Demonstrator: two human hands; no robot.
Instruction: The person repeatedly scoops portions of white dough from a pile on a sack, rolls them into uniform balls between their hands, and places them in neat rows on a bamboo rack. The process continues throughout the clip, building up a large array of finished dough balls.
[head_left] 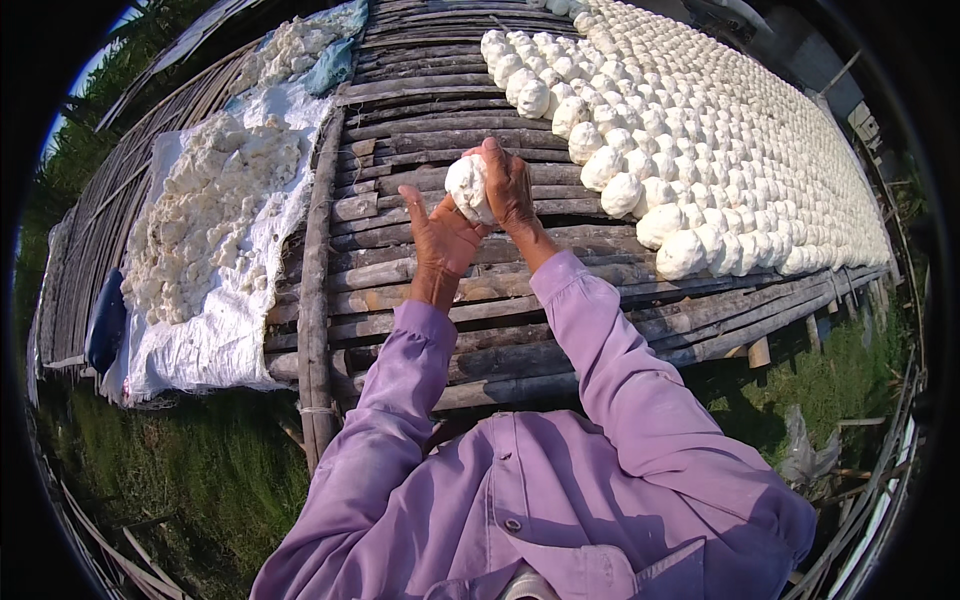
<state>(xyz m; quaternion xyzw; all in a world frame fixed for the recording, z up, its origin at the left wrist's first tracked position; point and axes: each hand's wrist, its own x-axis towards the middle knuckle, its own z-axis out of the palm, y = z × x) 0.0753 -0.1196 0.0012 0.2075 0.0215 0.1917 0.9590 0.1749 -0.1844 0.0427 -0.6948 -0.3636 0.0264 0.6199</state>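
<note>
A rough, rounded white dough-like ball [467,187] is held above the slatted rack in front of me. My right hand [508,188] wraps around its right side, with the thumb on top. Palm up, my left hand [446,238] lies below and to the left, its thumb spread wide and its fingers touching the ball's underside; part of those fingers is hidden. To the right, many similar white balls [682,254] sit in close rows. On the left, a loose heap of crumbly white dough-like mass [205,205] lies on a white woven sheet [200,350].
The rack is made of weathered bamboo poles [400,272], with a lengthwise pole [318,300] left of my hands. A dark blue object [106,320] lies by the sheet's left edge. Farther off is another white heap [290,50] beside bluish cloth [333,66]. Grass [220,450] grows below.
</note>
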